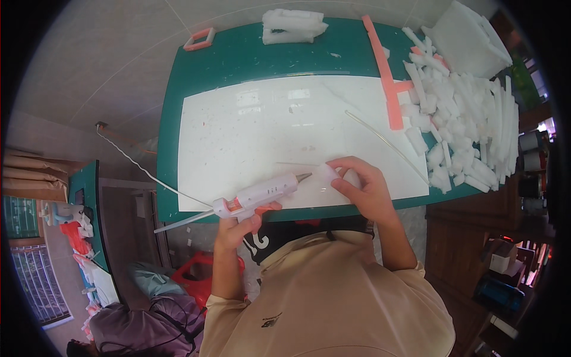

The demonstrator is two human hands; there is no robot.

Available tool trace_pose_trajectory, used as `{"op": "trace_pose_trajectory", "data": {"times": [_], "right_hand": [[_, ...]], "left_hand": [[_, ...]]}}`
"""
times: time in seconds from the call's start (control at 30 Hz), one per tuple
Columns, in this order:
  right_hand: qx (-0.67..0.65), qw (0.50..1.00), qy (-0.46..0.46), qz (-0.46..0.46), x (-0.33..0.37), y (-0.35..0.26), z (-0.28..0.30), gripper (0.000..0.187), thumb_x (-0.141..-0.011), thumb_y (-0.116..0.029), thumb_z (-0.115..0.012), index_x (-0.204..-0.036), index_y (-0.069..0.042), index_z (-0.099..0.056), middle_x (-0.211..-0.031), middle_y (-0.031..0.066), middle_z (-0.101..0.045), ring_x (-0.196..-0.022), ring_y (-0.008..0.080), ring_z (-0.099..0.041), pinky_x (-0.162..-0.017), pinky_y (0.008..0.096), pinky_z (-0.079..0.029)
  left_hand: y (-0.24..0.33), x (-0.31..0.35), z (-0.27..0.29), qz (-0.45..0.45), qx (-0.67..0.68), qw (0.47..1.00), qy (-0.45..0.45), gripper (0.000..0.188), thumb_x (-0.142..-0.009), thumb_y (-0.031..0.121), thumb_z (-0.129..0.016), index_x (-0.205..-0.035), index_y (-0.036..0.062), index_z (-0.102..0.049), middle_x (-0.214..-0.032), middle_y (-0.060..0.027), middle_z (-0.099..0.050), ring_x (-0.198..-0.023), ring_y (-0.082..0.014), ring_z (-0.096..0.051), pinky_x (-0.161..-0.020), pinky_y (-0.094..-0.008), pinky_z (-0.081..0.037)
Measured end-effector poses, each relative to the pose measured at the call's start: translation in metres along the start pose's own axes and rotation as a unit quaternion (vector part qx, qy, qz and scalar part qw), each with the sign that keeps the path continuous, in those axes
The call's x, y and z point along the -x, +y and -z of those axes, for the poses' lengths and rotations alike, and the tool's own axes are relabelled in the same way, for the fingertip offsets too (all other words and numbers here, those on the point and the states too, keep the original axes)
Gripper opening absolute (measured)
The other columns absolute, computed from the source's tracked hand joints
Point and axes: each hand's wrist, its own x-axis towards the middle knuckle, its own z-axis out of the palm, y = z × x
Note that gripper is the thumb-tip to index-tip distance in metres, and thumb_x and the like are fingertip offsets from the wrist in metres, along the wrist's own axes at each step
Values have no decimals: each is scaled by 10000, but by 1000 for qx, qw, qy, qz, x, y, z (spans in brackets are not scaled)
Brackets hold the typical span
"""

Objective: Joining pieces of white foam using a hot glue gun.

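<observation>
My left hand (237, 229) is wrapped round the handle of a white and pink hot glue gun (262, 195). Its metal nozzle points right, and a translucent glue stick (184, 221) juts from its back end. Between the thumb and fingers of my right hand (364, 183) is a small white foam piece (328, 172), just off the nozzle tip. Both hands are over the near edge of a white board (238, 137). On that board lies a long, thin, translucent stick (380, 140), slanting toward the near right corner.
The green table (226, 53) carries a heap of white foam offcuts (458, 113) at right, a big foam block (467, 38), a pink foam strip (380, 59), a pink frame (199, 39) and stacked foam (291, 27). A white cord (146, 169) runs left. Another person (140, 324) is at lower left.
</observation>
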Motion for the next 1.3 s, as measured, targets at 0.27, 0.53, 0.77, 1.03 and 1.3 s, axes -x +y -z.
{"op": "trace_pose_trajectory", "data": {"times": [0.27, 0.53, 0.77, 1.03, 1.3], "right_hand": [[106, 994, 22, 17, -5, -3, 10, 290, -787, -25, -681, -1074, -9, -642, -1024, 80, -649, -847, 151, -535, -801, 273, -445], [227, 965, -25, 126, -23, -14, -13, 261, -782, -38, -685, -1039, -11, -643, -985, 116, -640, -787, 223, -572, -752, 300, -472], [256, 960, -69, 93, -43, -25, -49, 259, -774, -55, -689, -1026, -17, -641, -954, 120, -615, -808, 235, -580, -756, 301, -468], [257, 957, -49, 124, -44, -1, -59, 257, -766, -55, -685, -1017, -25, -635, -984, 111, -609, -896, 227, -571, -813, 296, -445], [231, 971, -57, -3, -47, -1, -58, 287, -788, -57, -665, -1065, -23, -598, -934, 84, -602, -889, 214, -586, -827, 302, -443]], "left_hand": [[3, 8, 13, -48, -98, 985, 132, 356, -839, 65, -607, -1179, -38, -585, -1089, -149, -663, -618, -51, -493, -530, -198, -400], [9, 6, 28, -89, -209, 952, 207, 339, -784, 7, -603, -1119, 1, -653, -846, 1, -579, -667, -47, -447, -585, -207, -368], [0, 7, 44, -129, -84, 973, 170, 434, -869, 28, -573, -1297, -3, -507, -1136, -122, -652, -603, -15, -455, -473, -162, -349], [3, 10, 48, -116, -99, 980, 126, 369, -880, 30, -577, -1243, -24, -538, -1130, -123, -653, -979, -145, -585, -819, -273, -461], [2, 11, 49, -129, -96, 981, 110, 340, -870, -5, -575, -1209, -31, -569, -1120, -122, -654, -1029, -170, -590, -858, -292, -460]]}}
